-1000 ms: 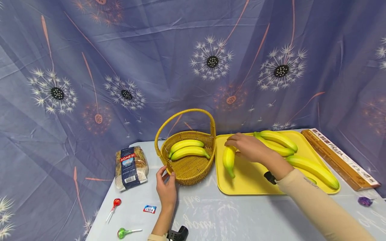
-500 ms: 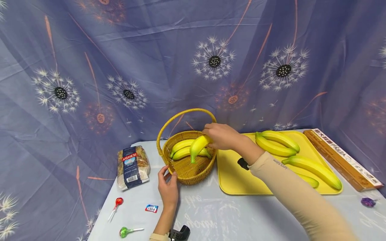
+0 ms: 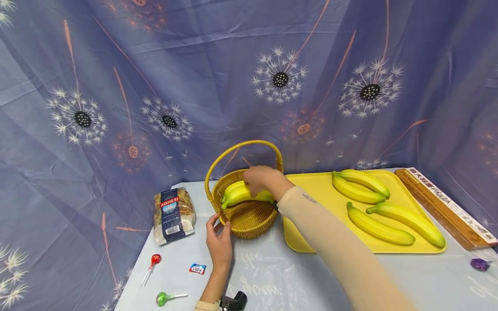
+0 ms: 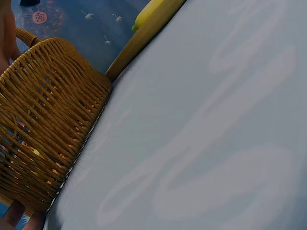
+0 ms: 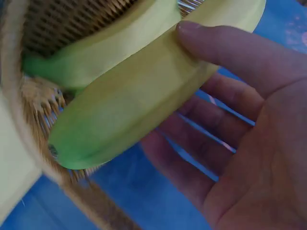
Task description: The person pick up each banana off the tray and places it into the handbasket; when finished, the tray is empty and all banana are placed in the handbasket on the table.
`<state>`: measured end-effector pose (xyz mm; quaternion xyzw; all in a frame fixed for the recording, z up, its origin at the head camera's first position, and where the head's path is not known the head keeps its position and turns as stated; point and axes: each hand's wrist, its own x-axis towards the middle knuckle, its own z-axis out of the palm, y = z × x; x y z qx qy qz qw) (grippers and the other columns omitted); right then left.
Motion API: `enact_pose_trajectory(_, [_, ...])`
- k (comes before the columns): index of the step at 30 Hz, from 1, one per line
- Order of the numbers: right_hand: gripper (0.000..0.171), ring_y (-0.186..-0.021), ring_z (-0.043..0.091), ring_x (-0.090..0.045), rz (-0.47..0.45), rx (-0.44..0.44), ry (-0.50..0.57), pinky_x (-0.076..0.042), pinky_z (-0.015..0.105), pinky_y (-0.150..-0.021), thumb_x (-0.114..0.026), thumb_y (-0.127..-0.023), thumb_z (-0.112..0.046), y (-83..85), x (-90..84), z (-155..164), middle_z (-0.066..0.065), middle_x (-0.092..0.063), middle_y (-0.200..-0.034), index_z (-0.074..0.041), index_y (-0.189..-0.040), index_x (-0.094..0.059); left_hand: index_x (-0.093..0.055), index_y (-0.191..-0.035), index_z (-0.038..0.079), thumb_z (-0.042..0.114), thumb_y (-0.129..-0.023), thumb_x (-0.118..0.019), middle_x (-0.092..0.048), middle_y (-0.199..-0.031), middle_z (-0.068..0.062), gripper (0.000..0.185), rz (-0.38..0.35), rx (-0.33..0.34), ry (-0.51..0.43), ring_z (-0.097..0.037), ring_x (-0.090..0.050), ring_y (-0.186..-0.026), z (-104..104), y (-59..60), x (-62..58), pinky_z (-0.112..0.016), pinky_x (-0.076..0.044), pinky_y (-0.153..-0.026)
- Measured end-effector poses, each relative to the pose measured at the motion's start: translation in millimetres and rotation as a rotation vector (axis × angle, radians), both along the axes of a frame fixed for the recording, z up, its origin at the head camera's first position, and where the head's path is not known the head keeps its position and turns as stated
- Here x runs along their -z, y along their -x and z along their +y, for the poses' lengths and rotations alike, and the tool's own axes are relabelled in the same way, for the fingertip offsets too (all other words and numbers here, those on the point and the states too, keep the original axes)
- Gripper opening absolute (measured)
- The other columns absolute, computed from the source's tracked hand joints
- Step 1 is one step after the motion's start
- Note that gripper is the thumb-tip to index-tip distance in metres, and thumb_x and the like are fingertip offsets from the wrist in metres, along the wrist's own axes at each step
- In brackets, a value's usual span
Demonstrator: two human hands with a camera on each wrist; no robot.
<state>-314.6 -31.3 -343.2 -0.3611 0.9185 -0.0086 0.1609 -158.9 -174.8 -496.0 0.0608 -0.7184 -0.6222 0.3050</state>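
Observation:
In the head view, my right hand (image 3: 265,179) reaches into the yellow wicker basket (image 3: 249,224) and grips a banana (image 3: 238,197). The right wrist view shows the thumb on top of that banana (image 5: 129,103) and the fingers beneath it. Another banana (image 5: 108,48) lies alongside it; my hand hides part of the basket's contents in the head view. My left hand (image 3: 219,244) touches the front left of the basket with thumb and fingertips. In the left wrist view, two fingertips (image 4: 15,211) lie against the lower outside of the basket (image 4: 53,110).
Right of the basket, a yellow tray (image 3: 307,190) bears several bananas (image 3: 379,224). A pasta box (image 3: 443,207) lies beyond it, near a purple lollipop (image 3: 480,264). To the left are a pasta bag (image 3: 174,216), red lollipop (image 3: 155,259), green lollipop (image 3: 161,298) and wrapped candy (image 3: 197,268).
My right hand has carried a banana from the tray's left side over the basket's rim and down onto the bananas inside. My left hand has stayed at the basket.

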Motion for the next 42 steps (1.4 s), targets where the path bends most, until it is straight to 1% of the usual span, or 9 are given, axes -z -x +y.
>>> enact_pose_trajectory(2, [0.009,-0.067,0.015,-0.045,-0.018,0.028,-0.017,-0.036,0.03,-0.057,-0.07,-0.085,-0.013,1.5,7.4,-8,-0.002,-0.059,-0.087,-0.017,-0.091,-0.065,-0.05,-0.131,-0.002,0.008,-0.093,-0.061,-0.049,-0.134,-0.013,0.04,0.003,-0.004,0.006,-0.041,-0.054,-0.113,1,-0.1,-0.5,-0.017,-0.049,-0.079])
enact_pose_trajectory(8, [0.014,-0.074,0.017,-0.047,0.013,0.075,-0.13,-0.038,0.029,-0.059,-0.07,-0.084,-0.01,3.6,33.8,-28,0.001,-0.06,-0.098,-0.015,-0.096,-0.065,-0.051,-0.13,-0.002,0.006,-0.093,-0.061,-0.049,-0.134,-0.014,0.039,-0.018,-0.002,-0.017,-0.041,-0.054,-0.113,6,-0.6,-1.4,-0.017,-0.049,-0.079])
enact_pose_trajectory(12, [0.014,-0.077,0.016,-0.047,0.026,0.097,-0.153,-0.038,0.029,-0.061,-0.07,-0.084,-0.009,2.4,44.4,-31,0.001,-0.06,-0.104,-0.016,-0.095,-0.066,-0.051,-0.13,-0.002,0.005,-0.093,-0.061,-0.049,-0.133,-0.014,0.039,-0.016,-0.006,-0.018,-0.041,-0.054,-0.113,8,-0.2,-1.1,-0.017,-0.049,-0.079])
enact_pose_trajectory(22, [0.016,-0.084,0.016,-0.052,0.111,0.102,-0.227,-0.042,0.029,-0.066,-0.074,-0.082,-0.013,-0.9,52.0,-30,0.003,-0.061,-0.104,-0.017,-0.096,-0.068,-0.051,-0.129,-0.003,0.005,-0.092,-0.061,-0.05,-0.132,-0.016,0.039,-0.007,-0.02,-0.016,-0.04,-0.055,-0.111,6,1.1,-1.7,-0.017,-0.049,-0.078])
enact_pose_trajectory(26, [0.019,-0.095,0.016,-0.057,0.15,0.127,-0.267,-0.048,0.031,-0.074,-0.066,-0.089,-0.016,-5.3,52.2,-34,0.001,-0.062,-0.112,-0.019,-0.108,-0.069,-0.051,-0.129,-0.003,0.006,-0.092,-0.062,-0.05,-0.132,-0.016,0.039,-0.011,-0.021,-0.012,-0.04,-0.056,-0.11,5,0.7,-1.2,-0.017,-0.049,-0.078])
enact_pose_trajectory(30, [0.023,-0.093,0.016,-0.061,0.203,0.12,-0.301,-0.052,0.035,-0.077,-0.058,-0.096,-0.023,-10.1,51.4,-41,-0.002,-0.064,-0.109,-0.023,-0.117,-0.068,-0.052,-0.129,-0.003,0.006,-0.092,-0.062,-0.05,-0.132,-0.016,0.039,-0.019,-0.028,-0.01,-0.038,-0.056,-0.11,4,-0.1,-1.9,-0.017,-0.049,-0.077])
enact_pose_trajectory(33, [0.023,-0.09,0.015,-0.061,0.217,0.101,-0.312,-0.05,0.037,-0.08,-0.059,-0.095,-0.026,-11.0,54.1,-43,-0.004,-0.065,-0.105,-0.025,-0.116,-0.067,-0.052,-0.129,-0.002,0.006,-0.092,-0.062,-0.051,-0.133,-0.015,0.039,-0.027,-0.031,-0.008,-0.036,-0.056,-0.11,4,-0.6,-2.6,-0.017,-0.049,-0.077])
enact_pose_trajectory(38, [0.031,-0.094,0.017,-0.06,0.206,0.089,-0.277,-0.046,0.041,-0.089,-0.073,-0.084,-0.024,-9.0,60.7,-42,-0.004,-0.064,-0.105,-0.025,-0.114,-0.067,-0.052,-0.129,-0.002,0.007,-0.092,-0.062,-0.051,-0.132,-0.014,0.039,-0.035,-0.031,-0.007,-0.033,-0.057,-0.109,3,-0.6,-3.4,-0.018,-0.049,-0.077])
enact_pose_trajectory(42, [0.035,-0.09,0.017,-0.061,0.226,0.084,-0.281,-0.048,0.04,-0.086,-0.077,-0.08,-0.023,-7.3,63.0,-42,-0.004,-0.064,-0.104,-0.025,-0.113,-0.068,-0.052,-0.129,-0.002,0.008,-0.092,-0.062,-0.051,-0.132,-0.014,0.04,-0.03,-0.027,-0.012,-0.031,-0.056,-0.109,4,0.3,-3.7,-0.018,-0.049,-0.078])
